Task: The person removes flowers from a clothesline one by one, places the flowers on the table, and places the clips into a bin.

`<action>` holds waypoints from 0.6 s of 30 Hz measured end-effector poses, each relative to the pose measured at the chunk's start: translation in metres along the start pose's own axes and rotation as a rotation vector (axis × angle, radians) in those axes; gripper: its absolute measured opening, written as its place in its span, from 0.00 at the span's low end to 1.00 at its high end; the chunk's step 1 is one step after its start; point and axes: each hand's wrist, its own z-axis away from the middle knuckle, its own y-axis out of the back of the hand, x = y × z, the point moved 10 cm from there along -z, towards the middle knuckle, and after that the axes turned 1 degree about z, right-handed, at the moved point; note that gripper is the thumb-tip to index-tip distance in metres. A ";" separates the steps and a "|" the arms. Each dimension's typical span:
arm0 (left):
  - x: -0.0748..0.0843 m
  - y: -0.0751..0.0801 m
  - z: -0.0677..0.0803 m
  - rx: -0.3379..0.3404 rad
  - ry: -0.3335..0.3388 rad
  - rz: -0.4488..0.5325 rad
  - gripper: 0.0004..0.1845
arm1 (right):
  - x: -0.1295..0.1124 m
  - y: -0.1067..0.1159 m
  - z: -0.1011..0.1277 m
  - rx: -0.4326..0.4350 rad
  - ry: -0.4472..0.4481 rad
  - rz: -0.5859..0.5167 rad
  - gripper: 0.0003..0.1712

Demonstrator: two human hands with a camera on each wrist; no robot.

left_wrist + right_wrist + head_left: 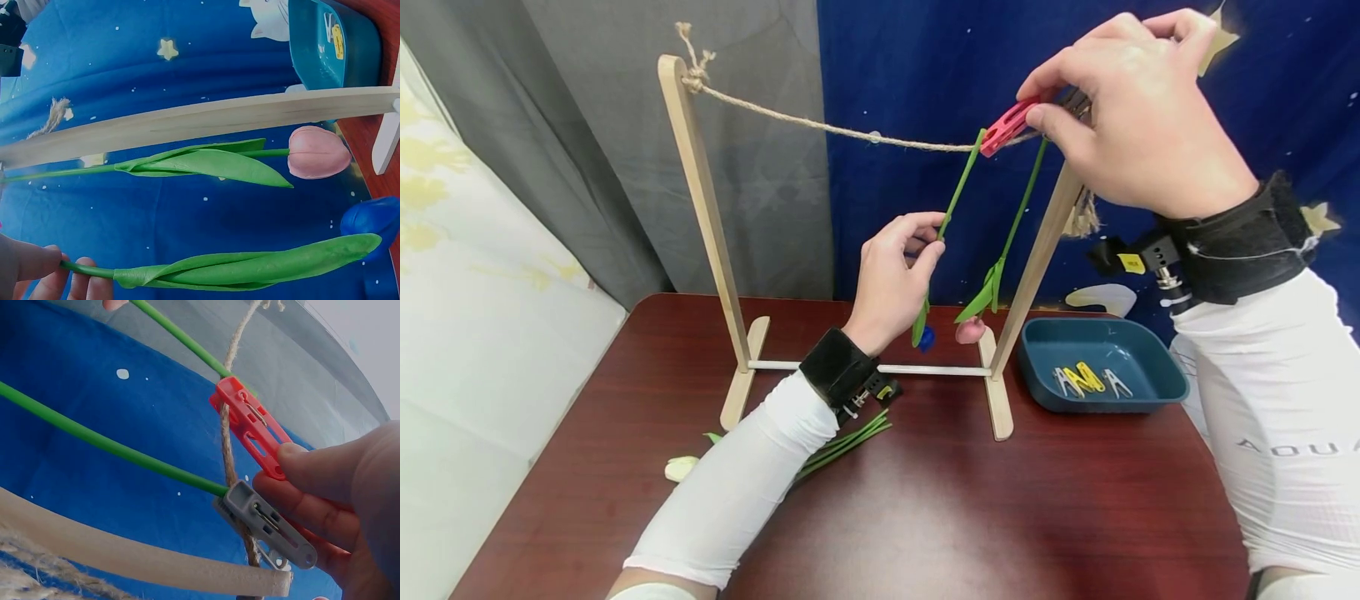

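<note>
My left hand pinches the green stem of a blue artificial tulip, which hangs head down below the rope. With thumb and fingers, my right hand grips a red clothespin at the rope, where the top of the blue tulip's stem meets it. Beside it, a grey clothespin on the rope holds the stem of a pink tulip, also head down. In the head view my right hand largely hides the grey clothespin.
A wooden frame carries the rope between two posts. On the right, a teal basin contains several yellow and white clothespins. A white tulip and several green stems lie on the table, partly under my left forearm.
</note>
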 end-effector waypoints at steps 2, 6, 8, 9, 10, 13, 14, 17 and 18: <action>0.000 0.002 0.002 -0.001 -0.001 -0.008 0.16 | 0.001 0.003 0.002 0.020 -0.001 -0.004 0.16; 0.001 0.007 0.006 -0.008 -0.012 -0.022 0.16 | 0.000 0.009 0.008 0.073 0.007 -0.006 0.17; 0.003 0.012 0.010 -0.007 -0.024 -0.034 0.16 | -0.003 0.013 0.012 0.105 0.020 -0.004 0.18; 0.005 0.015 0.012 -0.006 -0.031 -0.041 0.16 | -0.004 0.015 0.015 0.121 0.030 -0.006 0.19; 0.007 0.018 0.015 -0.003 -0.039 -0.049 0.16 | -0.006 0.018 0.017 0.137 0.042 -0.006 0.20; 0.012 0.027 0.023 -0.002 -0.058 -0.079 0.16 | -0.011 0.024 0.026 0.176 0.075 -0.014 0.21; 0.014 0.030 0.026 -0.003 -0.063 -0.089 0.16 | -0.012 0.026 0.030 0.187 0.086 -0.016 0.22; 0.021 0.037 0.035 -0.014 -0.083 -0.120 0.15 | -0.015 0.030 0.043 0.211 0.102 -0.026 0.22; 0.023 0.039 0.038 -0.018 -0.089 -0.132 0.15 | -0.015 0.031 0.049 0.217 0.102 -0.029 0.23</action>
